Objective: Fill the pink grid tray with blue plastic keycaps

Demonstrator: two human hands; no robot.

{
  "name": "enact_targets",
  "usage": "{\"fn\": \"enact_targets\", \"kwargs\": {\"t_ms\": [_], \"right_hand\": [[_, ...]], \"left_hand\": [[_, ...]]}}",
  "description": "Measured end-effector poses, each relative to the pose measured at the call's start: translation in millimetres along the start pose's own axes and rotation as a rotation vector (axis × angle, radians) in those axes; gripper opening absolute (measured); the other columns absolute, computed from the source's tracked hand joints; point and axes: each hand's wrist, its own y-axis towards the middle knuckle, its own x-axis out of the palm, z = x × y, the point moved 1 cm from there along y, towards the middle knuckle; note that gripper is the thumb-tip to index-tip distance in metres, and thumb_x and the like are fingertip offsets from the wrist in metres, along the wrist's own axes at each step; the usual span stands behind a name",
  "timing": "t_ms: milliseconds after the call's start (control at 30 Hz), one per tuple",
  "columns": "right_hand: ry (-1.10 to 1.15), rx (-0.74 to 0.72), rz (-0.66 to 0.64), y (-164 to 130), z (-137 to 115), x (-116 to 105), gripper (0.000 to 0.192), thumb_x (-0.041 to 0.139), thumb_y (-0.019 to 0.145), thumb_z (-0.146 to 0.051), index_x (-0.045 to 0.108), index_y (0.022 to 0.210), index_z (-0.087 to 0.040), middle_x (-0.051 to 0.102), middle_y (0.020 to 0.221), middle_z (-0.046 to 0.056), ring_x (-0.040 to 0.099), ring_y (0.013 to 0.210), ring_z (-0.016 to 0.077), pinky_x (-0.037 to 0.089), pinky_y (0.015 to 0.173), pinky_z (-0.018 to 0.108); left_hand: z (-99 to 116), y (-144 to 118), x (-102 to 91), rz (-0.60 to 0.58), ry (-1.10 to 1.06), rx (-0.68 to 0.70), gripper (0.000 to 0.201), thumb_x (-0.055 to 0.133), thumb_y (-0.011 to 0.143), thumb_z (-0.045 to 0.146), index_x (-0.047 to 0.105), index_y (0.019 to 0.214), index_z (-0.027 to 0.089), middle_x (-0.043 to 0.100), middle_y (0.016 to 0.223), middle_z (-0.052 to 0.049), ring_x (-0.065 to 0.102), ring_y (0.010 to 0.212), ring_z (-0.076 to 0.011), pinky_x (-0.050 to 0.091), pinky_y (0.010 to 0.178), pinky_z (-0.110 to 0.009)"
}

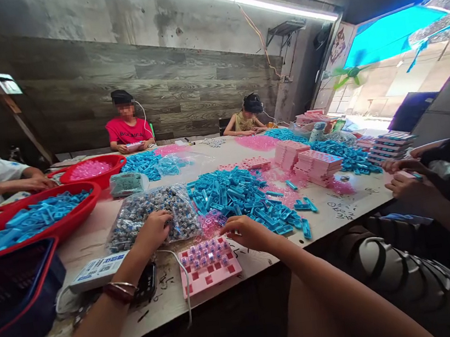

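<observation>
Tray (pixel 210 272): pink, lower centre, partly filled.
Left hand (pixel 154 230): grip curled in bag (pixel 152 214).
Right hand (pixel 246 232): grip loosely bent, contents indiscernible.

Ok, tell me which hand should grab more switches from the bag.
Left, probably. The left hand already rests on the bag of switches, while the right hand sits at the far edge of the pink tray, next to the blue pile.
</observation>
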Motion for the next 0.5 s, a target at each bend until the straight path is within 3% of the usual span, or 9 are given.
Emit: {"fn": "enact_targets", "kwargs": {"t_ms": [167,500], "right_hand": [[-0.044,0.025,-0.026,-7.2,-10.1,-4.5,0.027,0.055,0.080,-0.004,0.071,0.094,-0.021,0.067,0.090,0.005,0.062,0.078,0.0142,0.045,0.070,0.023],[-0.068,0.053,-0.049,-9.9,-6.7,-7.1,0.024,0.055,0.082,-0.007,0.071,0.093,-0.021,0.067,0.092,0.005,0.061,0.077,0.0135,0.042,0.067,0.022]], "left_hand": [[-2.2,-0.4,-2.5,0.019,-0.004,-0.015,0.023,0.048,0.070,0.015,0.068,0.080,0.014,0.066,0.094,-0.012,0.059,0.093,-0.0255,0.045,0.089,-0.038],[2.2,-2.4,-7.2,0.009,0.023,-0.046,0.019,0.047,0.063,0.012,0.059,0.076,0.016,0.061,0.085,-0.007,0.057,0.085,-0.0222,0.045,0.080,-0.033]]}}
